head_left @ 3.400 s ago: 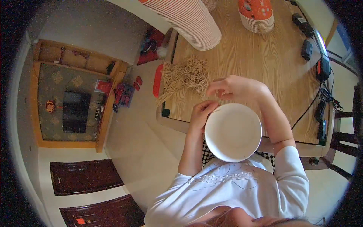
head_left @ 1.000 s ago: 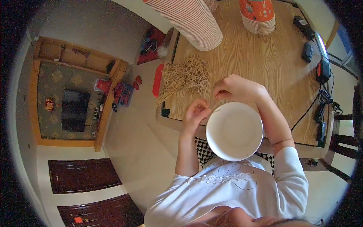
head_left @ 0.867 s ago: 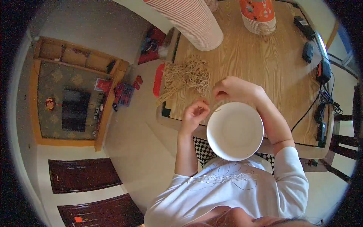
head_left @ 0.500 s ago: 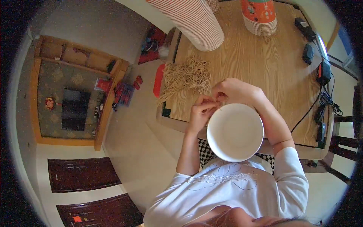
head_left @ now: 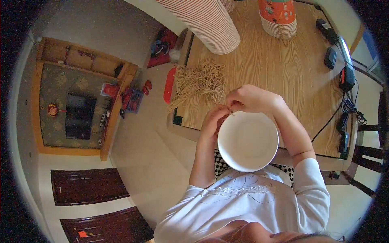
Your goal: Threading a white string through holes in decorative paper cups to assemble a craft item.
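Observation:
A white round paper bucket point(head_left: 248, 161) stands in front of my body, its open mouth turned up and showing a bare inside. At its far left rim, my left hand point(head_left: 213, 120) has its fingers closed in a pinch. My right hand point(head_left: 250, 98) reaches across the far rim, fingers curled and pinched beside the left fingertips. A short bit of tan twine point(head_left: 232, 114) shows at the rim between them; the fingers hide most of it. Just beyond my hands lies a loose pile of cut twine pieces point(head_left: 201, 82) on the wooden table point(head_left: 259, 60).
A tall leaning stack of paper buckets point(head_left: 208, 28) is at the table's far left. An orange printed stack point(head_left: 278, 18) stands farther right. Black power adapters point(head_left: 346, 79) and cables line the right edge. A red stool point(head_left: 169, 87) sits past the left edge.
The bucket has shifted slightly left and away from my body. My left fingers have closed in from a more spread pose, tighter against the rim. My right hand has barely moved.

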A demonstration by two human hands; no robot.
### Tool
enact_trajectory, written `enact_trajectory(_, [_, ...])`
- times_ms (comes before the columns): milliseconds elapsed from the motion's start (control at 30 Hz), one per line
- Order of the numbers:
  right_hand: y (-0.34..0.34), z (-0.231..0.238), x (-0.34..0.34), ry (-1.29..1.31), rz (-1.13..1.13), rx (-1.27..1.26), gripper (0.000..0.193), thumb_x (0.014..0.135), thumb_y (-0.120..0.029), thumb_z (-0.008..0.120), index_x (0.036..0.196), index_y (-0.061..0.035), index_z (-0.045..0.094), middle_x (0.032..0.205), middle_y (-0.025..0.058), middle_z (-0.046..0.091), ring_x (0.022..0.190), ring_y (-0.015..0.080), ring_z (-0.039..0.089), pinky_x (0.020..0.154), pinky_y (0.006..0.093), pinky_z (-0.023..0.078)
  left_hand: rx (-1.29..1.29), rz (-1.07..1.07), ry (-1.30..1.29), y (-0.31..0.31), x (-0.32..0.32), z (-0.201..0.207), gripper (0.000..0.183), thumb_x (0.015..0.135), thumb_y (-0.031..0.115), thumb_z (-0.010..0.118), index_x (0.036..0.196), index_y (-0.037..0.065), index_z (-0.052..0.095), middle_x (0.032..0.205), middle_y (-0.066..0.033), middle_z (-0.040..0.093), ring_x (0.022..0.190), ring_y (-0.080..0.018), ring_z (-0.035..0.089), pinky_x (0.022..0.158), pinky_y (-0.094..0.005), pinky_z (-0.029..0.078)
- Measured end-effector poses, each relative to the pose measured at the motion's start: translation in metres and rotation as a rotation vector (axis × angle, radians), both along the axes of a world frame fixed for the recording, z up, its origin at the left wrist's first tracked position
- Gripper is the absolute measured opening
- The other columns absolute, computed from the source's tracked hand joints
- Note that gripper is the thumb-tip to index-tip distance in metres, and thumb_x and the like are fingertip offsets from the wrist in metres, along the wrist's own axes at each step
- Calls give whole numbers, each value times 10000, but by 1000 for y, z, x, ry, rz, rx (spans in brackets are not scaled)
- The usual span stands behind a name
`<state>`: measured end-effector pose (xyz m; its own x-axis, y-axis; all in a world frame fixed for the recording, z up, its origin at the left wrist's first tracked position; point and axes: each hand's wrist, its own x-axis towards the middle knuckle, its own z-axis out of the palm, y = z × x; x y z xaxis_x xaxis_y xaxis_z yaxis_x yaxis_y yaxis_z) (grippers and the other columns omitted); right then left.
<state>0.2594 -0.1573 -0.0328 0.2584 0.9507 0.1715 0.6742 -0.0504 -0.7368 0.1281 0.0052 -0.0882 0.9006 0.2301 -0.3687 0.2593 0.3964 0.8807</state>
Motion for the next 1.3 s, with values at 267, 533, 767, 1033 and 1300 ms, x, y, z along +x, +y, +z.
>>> enact_trajectory(267, [-4, 4, 0, 69, 34, 83, 113, 781, -140, 627, 856, -55, 630, 785, 130, 635, 740, 303, 615, 649, 388, 475, -78, 31, -9, -6, -2, 11, 177, 837, 210, 617, 909, 49, 618, 842, -24, 629, 743, -106, 582, 655, -228, 459])
enact_trajectory(533, [-4, 0, 1, 37, -29, 83, 111, 769, -118, 632, 815, -26, 592, 743, 127, 608, 703, 302, 598, 624, 382, 462, -112, 77, 27, -7, -3, 10, 196, 819, 140, 642, 970, 16, 634, 849, -55, 657, 731, -128, 619, 644, -243, 491])
enact_trajectory(767, [-2, 5, 1, 11, 7, 89, 98, 760, -89, 624, 813, -24, 575, 732, 127, 597, 694, 304, 594, 612, 384, 457, 1, -7, -18, 0, -5, 13, 172, 811, 111, 632, 951, 11, 641, 834, -46, 657, 714, -106, 613, 622, -229, 487])
enact_trajectory(1033, [0, 4, 0, 30, 13, 114, 103, 772, -113, 623, 821, -37, 574, 730, 121, 602, 687, 303, 595, 609, 383, 459, 75, 56, -16, -7, -1, 17, 163, 795, 116, 676, 923, 18, 653, 777, -33, 649, 644, -89, 592, 559, -204, 461])
enact_trajectory(1300, [-1, 6, 1, 58, 29, 132, 107, 781, -125, 623, 831, -42, 578, 731, 118, 602, 684, 301, 593, 610, 381, 456, 114, 4, 4, -5, 1, 19, 155, 802, 122, 673, 914, 16, 654, 747, -6, 624, 605, -69, 547, 535, -187, 414])
